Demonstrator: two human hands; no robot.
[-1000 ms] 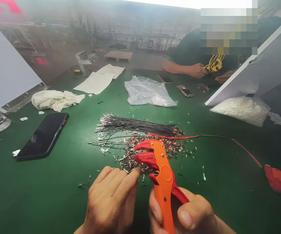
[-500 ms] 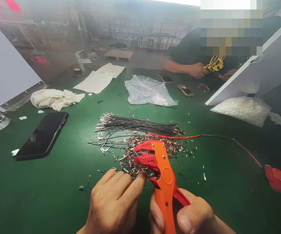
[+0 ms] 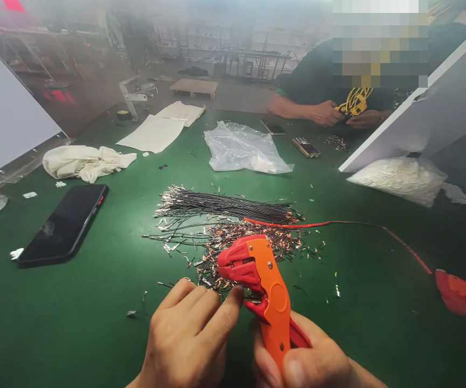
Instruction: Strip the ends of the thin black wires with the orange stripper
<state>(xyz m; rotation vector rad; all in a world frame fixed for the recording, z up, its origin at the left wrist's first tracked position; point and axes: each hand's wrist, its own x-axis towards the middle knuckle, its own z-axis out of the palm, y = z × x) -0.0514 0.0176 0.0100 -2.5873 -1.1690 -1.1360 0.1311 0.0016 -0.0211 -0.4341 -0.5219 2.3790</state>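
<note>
My right hand [image 3: 313, 358] is wrapped round an orange and red wire stripper [image 3: 275, 291] with its handle squeezed and red front jaws closed. My left hand [image 3: 192, 328] is curled beside it, thumb and fingers pinched at a short black wire [image 3: 249, 298] that reaches the cutter notch below the jaws; most of this wire is hidden by my fingers. Just past the tool lies a heap of short black wire offcuts [image 3: 212, 264] with copper ends. Behind the heap is a bundle of long black wires [image 3: 220, 205] with silvery tips.
A phone [image 3: 65, 226], a white cloth [image 3: 87, 161] and paper sheets [image 3: 155, 132] lie left. Beyond the wires is a clear plastic bag [image 3: 244, 148]. A red strip [image 3: 321, 223] runs right to another red-orange tool [image 3: 465, 296]. Across the table, a person's hands [image 3: 329, 113] hold yellow wires.
The wire stripper's jaws have closed and my right hand has squeezed its handle. My left hand has stayed nearly in place. The co-worker's hands have come closer together.
</note>
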